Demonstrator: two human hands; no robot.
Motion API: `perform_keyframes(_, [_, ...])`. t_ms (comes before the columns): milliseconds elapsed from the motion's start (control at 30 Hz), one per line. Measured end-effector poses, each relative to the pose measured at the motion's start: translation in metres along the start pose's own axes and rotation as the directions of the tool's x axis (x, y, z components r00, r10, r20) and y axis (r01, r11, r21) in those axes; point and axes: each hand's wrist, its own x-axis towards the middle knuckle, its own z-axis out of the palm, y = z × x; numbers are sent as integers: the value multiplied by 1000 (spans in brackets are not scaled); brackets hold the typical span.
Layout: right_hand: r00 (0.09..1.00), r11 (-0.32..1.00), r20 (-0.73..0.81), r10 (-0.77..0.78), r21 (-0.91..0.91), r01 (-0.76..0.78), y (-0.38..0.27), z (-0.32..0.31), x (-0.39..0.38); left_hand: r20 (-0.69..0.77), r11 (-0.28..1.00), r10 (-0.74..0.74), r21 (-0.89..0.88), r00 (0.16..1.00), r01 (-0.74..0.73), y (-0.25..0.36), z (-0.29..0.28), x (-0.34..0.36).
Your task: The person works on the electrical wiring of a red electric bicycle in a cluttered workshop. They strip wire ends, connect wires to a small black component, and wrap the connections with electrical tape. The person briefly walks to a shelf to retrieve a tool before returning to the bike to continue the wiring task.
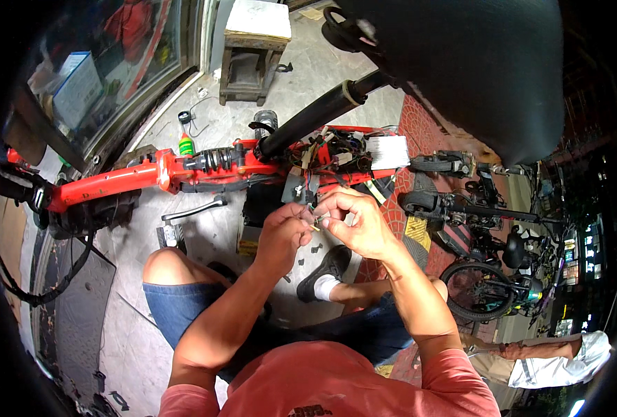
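Note:
In front of an electric bike's red frame (107, 189), my two hands meet at their fingertips. My left hand (283, 238) is closed in a pinch, and my right hand (359, 224) pinches from the other side. Thin wires (317, 221) show between the fingers; their ends are too small to make out. Just beyond lies a tangle of loose wires (326, 151) in the open middle of the frame. A white box-shaped part (389, 152) sits at its right. The black seat post (315, 119) slants up from the frame to a large black saddle (482, 76).
A wooden stool (255, 42) stands at the back. A bottle with a green label (186, 144) is beyond the frame. Nearer lie a black-handled tool (196, 207) and small black pieces (316, 248). Parked bikes (479, 288) and another person (558, 360) are at the right.

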Motion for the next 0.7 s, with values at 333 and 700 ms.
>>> perform_keyframes(333, [978, 960, -36, -204, -205, 193, -3, 3, 0, 7, 999, -8, 34, 1000, 8, -2, -10, 3])
perform_keyframes(700, [977, 948, -33, -211, -253, 196, -4, 4, -3, -48, 919, -15, 393, 999, 33, 10, 10, -4])
